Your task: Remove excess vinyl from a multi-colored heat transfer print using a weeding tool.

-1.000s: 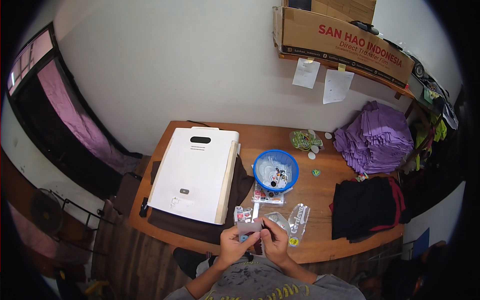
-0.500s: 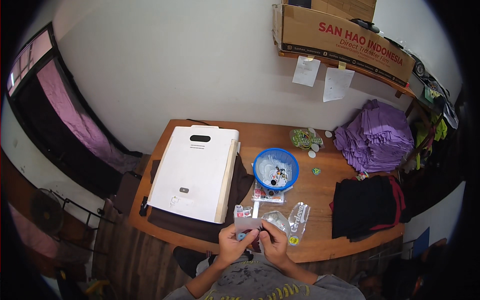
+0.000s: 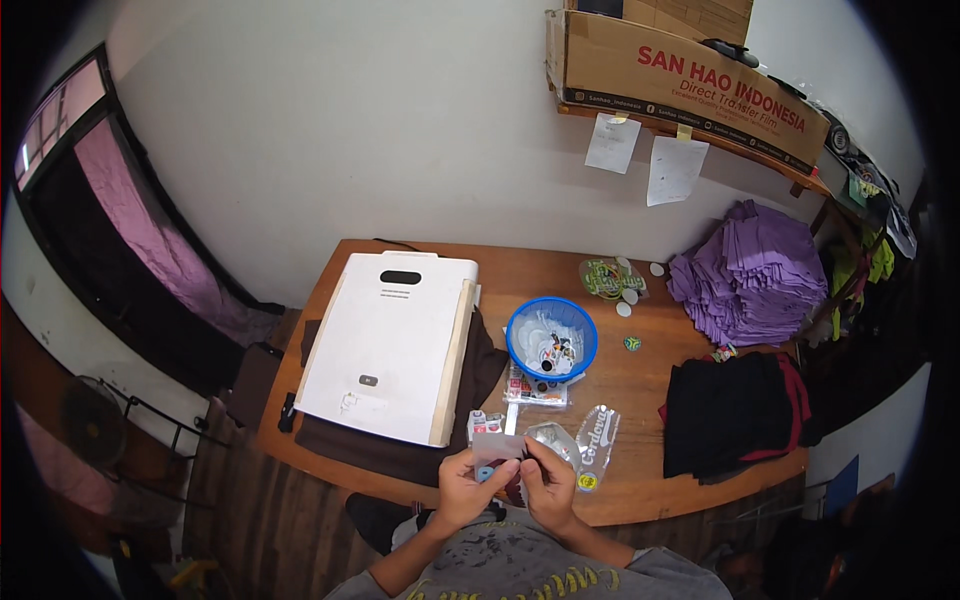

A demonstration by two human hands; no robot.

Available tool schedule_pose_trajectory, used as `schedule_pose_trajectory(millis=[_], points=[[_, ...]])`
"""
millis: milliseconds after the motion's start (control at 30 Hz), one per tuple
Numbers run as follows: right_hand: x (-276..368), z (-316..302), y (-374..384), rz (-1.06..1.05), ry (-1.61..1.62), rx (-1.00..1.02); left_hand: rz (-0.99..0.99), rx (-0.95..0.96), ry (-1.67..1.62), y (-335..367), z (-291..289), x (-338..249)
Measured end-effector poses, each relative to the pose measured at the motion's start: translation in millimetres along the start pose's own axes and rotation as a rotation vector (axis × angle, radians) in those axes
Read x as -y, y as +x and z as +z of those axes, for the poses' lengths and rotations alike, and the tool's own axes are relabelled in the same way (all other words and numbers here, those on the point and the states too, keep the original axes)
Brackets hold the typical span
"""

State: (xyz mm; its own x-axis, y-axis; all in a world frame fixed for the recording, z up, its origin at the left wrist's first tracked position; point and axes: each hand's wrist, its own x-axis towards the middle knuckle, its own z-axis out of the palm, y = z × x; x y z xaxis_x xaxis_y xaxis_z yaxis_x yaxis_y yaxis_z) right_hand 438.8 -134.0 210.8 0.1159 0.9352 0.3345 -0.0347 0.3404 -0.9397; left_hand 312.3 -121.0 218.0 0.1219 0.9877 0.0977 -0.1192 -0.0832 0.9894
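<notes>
Greyish, one translucent sheet (image 3: 496, 447) is pinched by left hand (image 3: 465, 492) and right hand (image 3: 549, 490), slightly higher than a second ago; beyond them stands one blue basket (image 3: 551, 304).

Between one and two o'clock we saw a long cardboard box (image 3: 690, 90) on a wooden shelf (image 3: 745, 166), with two white paper sheets (image 3: 676, 170) hanging from the shelf's edge. At three o'clock we had an uneven pile of purple fabric (image 3: 748, 275) on the wooden table (image 3: 640, 380), and at four o'clock a stack of black and red cloth (image 3: 735, 415). We noticed a pink curtain (image 3: 128, 190) toward ten o'clock and a dark round fan (image 3: 93, 420) near eight
</notes>
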Motion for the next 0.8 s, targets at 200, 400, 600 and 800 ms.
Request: schedule_pose_trajectory(millis=[200,400,600,800], points=[[1.2,-0.1,1.1,0.016,0.017,-0.012,-0.038,0.013,-0.049,0.9,1.0,3.2],[0.1,-2.5,3.1,0.018,0.039,0.019,-0.035,0.048,-0.052,-2.9,2.7,8.0],[4.4,-3.5,4.9,0.002,0.015,0.011,-0.045,0.038,-0.095,-3.9,5.3,8.0],[3.9,-3.3,7.4,-0.066,-0.069,-0.02,-0.053,0.057,-0.104,-5.0,6.7,5.8]])
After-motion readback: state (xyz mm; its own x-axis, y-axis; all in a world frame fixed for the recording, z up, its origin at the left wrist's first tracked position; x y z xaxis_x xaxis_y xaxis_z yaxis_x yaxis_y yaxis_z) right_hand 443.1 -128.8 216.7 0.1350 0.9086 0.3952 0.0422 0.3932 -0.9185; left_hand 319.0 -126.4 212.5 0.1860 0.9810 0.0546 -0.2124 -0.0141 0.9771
